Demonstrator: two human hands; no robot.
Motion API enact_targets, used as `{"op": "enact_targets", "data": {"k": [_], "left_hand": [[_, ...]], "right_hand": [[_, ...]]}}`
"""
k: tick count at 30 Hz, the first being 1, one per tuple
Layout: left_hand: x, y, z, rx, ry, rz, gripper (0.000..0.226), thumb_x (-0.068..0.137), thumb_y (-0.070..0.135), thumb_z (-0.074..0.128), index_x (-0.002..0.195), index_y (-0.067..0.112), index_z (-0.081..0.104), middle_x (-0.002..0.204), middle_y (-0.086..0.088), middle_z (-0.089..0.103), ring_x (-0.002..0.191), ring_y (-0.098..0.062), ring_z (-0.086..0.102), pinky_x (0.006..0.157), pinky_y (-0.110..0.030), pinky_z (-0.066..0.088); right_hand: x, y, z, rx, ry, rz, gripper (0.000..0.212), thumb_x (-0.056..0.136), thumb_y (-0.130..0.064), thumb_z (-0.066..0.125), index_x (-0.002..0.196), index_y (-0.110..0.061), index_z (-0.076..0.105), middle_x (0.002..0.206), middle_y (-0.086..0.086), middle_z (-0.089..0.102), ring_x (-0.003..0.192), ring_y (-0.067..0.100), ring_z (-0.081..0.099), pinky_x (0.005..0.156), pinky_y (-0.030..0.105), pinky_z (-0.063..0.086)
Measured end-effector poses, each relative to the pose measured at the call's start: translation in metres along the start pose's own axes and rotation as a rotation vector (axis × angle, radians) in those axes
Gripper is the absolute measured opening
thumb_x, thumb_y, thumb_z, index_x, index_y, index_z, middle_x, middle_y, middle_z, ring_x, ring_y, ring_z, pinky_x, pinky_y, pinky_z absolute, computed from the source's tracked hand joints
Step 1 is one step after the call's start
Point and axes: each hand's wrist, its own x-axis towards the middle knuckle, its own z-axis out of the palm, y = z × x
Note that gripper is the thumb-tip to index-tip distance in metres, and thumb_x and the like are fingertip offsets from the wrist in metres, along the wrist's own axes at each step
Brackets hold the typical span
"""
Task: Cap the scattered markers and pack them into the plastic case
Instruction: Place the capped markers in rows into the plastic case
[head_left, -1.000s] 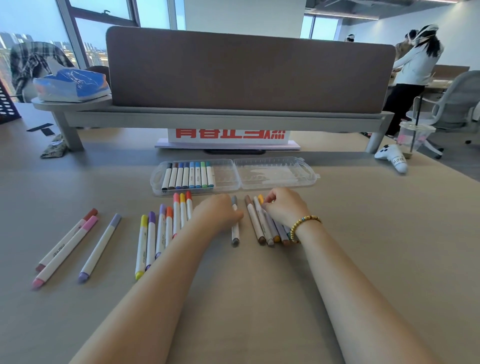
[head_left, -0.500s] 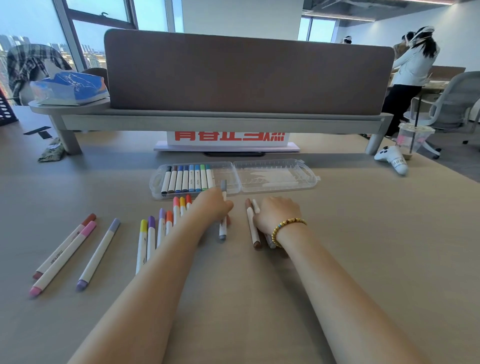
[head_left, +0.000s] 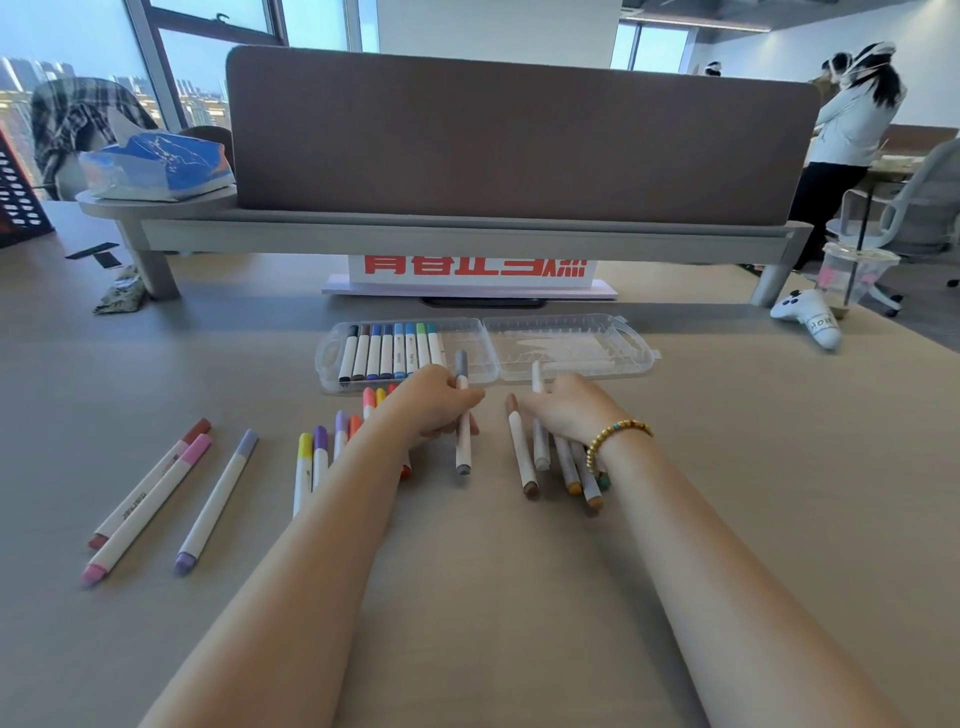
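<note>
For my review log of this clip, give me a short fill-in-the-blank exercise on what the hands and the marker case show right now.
1. The left hand grips a marker with a ____ cap.
2. The plastic case lies ____ on the table.
3. The packed markers fill the case's ____ half.
4. The beaded bracelet is on the ____ wrist.

Missing words: grey; open; left; right
</note>
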Motion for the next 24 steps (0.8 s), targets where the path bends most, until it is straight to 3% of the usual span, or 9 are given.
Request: {"op": "enact_targets", "data": {"k": [6, 11, 17, 21, 24], "left_hand": [[-0.001, 0.004, -0.005, -0.292, 0.002, 0.027, 0.028, 0.099, 0.033, 0.042, 0.100, 0.011, 0.059, 0.066, -0.002, 0.064, 0.042, -0.006, 0.037, 0.038, -0.015, 0.030], [0.016, 0.012, -0.015, -0.348, -0.006, -0.004, 0.025, 0.100, 0.019, 0.038, 0.097, 0.004, 0.057, 0.072, -0.005, 0.063, 0.051, -0.009, 0.040, 0.044, -0.015, 0.034], [0.048, 0.015, -0.041, -0.309, 0.112, 0.043, 0.031, 0.096, 0.029, 0.051, 0.092, 0.001, 0.064, 0.078, -0.004, 0.070, 0.047, -0.009, 0.040, 0.044, -0.014, 0.038], [0.058, 0.014, -0.040, -0.159, 0.104, 0.034, 0.033, 0.094, 0.033, 0.054, 0.086, 0.003, 0.064, 0.077, -0.007, 0.069, 0.050, -0.012, 0.045, 0.052, -0.020, 0.043], [0.052, 0.010, -0.026, 0.103, 0.027, 0.025, 0.030, 0.093, 0.030, 0.054, 0.073, 0.009, 0.059, 0.062, -0.003, 0.060, 0.049, -0.011, 0.050, 0.055, -0.019, 0.046]], "right_hand": [[0.007, 0.002, -0.015, 0.410, 0.021, -0.015, 0.019, 0.096, -0.025, 0.043, 0.082, -0.014, 0.049, 0.076, 0.004, 0.065, 0.046, 0.008, 0.049, 0.039, 0.014, 0.035], [0.031, -0.010, -0.021, 0.558, -0.028, -0.008, 0.021, 0.097, -0.027, 0.046, 0.102, -0.008, 0.053, 0.089, 0.016, 0.070, 0.044, 0.008, 0.037, 0.038, 0.015, 0.030], [0.058, -0.014, -0.029, 0.777, 0.028, 0.006, 0.027, 0.095, -0.035, 0.051, 0.096, -0.010, 0.063, 0.068, 0.001, 0.066, 0.050, 0.008, 0.040, 0.047, 0.017, 0.035], [0.061, -0.014, -0.027, 0.636, -0.029, 0.017, 0.028, 0.096, -0.032, 0.050, 0.101, -0.008, 0.064, 0.067, 0.001, 0.064, 0.053, 0.010, 0.044, 0.052, 0.020, 0.038], [0.055, -0.019, -0.020, 0.223, -0.143, 0.015, 0.024, 0.095, -0.030, 0.048, 0.091, -0.010, 0.060, 0.064, 0.001, 0.058, 0.050, 0.010, 0.045, 0.044, 0.017, 0.033]]}}
